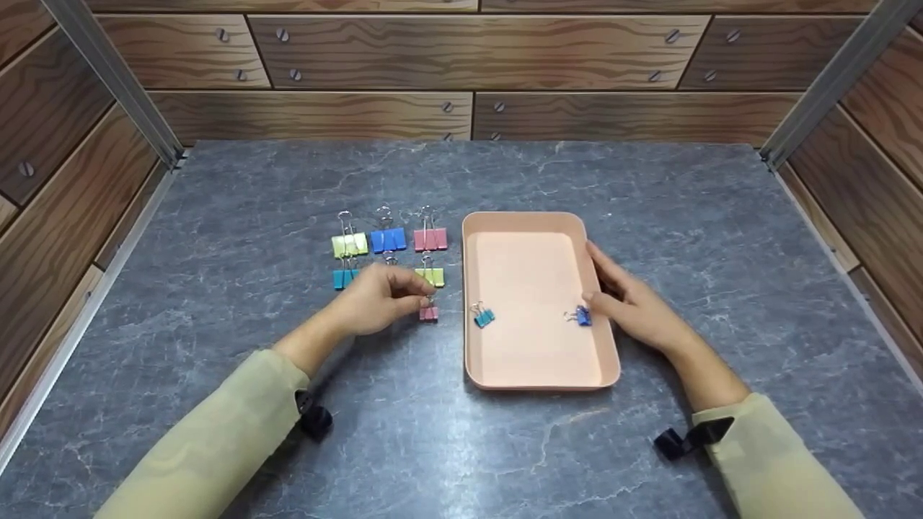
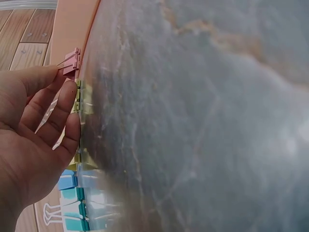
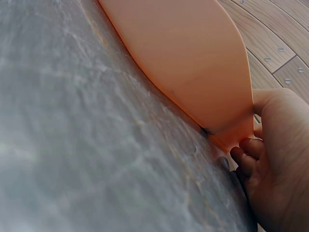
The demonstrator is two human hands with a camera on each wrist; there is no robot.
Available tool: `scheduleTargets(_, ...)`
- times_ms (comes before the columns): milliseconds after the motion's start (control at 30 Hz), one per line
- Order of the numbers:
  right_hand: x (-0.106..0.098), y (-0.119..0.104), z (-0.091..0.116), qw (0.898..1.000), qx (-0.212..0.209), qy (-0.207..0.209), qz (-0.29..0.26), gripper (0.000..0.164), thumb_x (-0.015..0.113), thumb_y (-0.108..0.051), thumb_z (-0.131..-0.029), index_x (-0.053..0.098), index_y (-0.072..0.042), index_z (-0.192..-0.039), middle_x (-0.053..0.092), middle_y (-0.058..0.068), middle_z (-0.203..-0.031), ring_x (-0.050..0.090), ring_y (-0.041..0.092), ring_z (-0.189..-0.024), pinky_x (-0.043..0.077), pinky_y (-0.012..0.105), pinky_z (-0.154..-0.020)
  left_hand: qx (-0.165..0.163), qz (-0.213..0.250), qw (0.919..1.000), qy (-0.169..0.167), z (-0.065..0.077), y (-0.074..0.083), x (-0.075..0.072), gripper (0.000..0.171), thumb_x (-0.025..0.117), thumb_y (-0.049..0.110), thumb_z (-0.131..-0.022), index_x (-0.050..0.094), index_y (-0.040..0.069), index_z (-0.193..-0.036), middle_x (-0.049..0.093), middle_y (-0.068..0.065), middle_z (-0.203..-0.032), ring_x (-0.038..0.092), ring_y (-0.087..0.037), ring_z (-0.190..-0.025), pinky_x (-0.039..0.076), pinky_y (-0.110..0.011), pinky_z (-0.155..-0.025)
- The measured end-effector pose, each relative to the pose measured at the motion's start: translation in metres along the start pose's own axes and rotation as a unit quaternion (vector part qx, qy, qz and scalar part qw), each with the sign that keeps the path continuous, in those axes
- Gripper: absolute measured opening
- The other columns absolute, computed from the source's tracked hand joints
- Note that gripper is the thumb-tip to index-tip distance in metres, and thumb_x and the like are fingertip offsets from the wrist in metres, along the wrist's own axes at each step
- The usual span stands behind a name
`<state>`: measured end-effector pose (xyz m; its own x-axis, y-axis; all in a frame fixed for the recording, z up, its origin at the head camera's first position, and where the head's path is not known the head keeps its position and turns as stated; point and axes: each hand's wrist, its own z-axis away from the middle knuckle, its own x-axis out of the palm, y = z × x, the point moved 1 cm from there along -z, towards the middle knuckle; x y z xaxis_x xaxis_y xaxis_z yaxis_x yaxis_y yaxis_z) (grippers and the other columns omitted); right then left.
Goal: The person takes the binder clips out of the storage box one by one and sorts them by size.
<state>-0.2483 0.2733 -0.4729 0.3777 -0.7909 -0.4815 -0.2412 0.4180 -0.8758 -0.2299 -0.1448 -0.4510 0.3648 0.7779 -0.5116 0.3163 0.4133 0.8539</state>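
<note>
In the head view my left hand point(image 1: 378, 299) pinches a small pink binder clip point(image 1: 429, 313) by its wire handles, thumb against fingertips. The left wrist view shows the same pink clip point(image 2: 72, 63) at the thumb tip. My right hand point(image 1: 638, 306) grips the right wall of a peach tray point(image 1: 541, 386), thumb over the rim and fingers outside. Inside the tray lie a small teal binder clip point(image 1: 484, 317) at the left wall and a small blue binder clip point(image 1: 583, 316) beside the right thumb. In the right wrist view the fingers curl at the tray wall point(image 3: 193, 63).
Behind the left hand, larger binder clips stand in rows: yellow-green point(image 1: 350, 245), blue point(image 1: 389, 239) and pink point(image 1: 430, 239) at the back, with teal point(image 1: 345, 279) and yellow-green point(image 1: 433, 277) clips nearer. Wood-patterned panels point(image 1: 476, 54) border the grey marbled table point(image 1: 404, 440).
</note>
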Motion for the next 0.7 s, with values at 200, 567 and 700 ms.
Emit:
scheduleTargets(200,0.0001,0.0001,0.0002,1.000,-0.004,0.001,-0.001,0.079,0.065,-0.023,-0.107,0.018,-0.020,-0.171,0.022,0.012,-0.174,0.025,0.033,-0.157,0.024,0.012,-0.116,-0.003,-0.006,1.0000,0.000,0.0000,0.0016,0.0020,0.014,0.075,0.003,-0.096,0.080,-0.001,-0.109,0.080,-0.008,-0.099,0.067,-0.012,-0.082,0.056,-0.026,-0.075)
scheduleTargets(567,0.0007,-0.0011,0.0002,1.000,-0.002,-0.003,-0.003,0.079,0.064,-0.024,-0.108,0.017,-0.018,-0.171,0.020,0.011,-0.175,0.026,0.032,-0.157,0.025,0.010,-0.115,-0.015,-0.008,0.9999,0.003,-0.0009,-0.0024,0.0055,0.014,0.076,0.001,-0.095,0.080,-0.001,-0.108,0.079,-0.007,-0.095,0.064,-0.009,-0.079,0.054,-0.023,-0.071)
scheduleTargets(700,0.0008,-0.0010,0.0004,1.000,-0.002,-0.001,-0.001,0.079,0.065,-0.022,-0.107,0.018,-0.017,-0.171,0.022,0.011,-0.174,0.028,0.031,-0.157,0.025,0.011,-0.116,-0.021,-0.011,0.9997,0.003,-0.0010,-0.0027,0.0060,0.015,0.075,0.002,-0.096,0.080,0.000,-0.109,0.079,-0.007,-0.095,0.064,-0.009,-0.078,0.055,-0.025,-0.070)
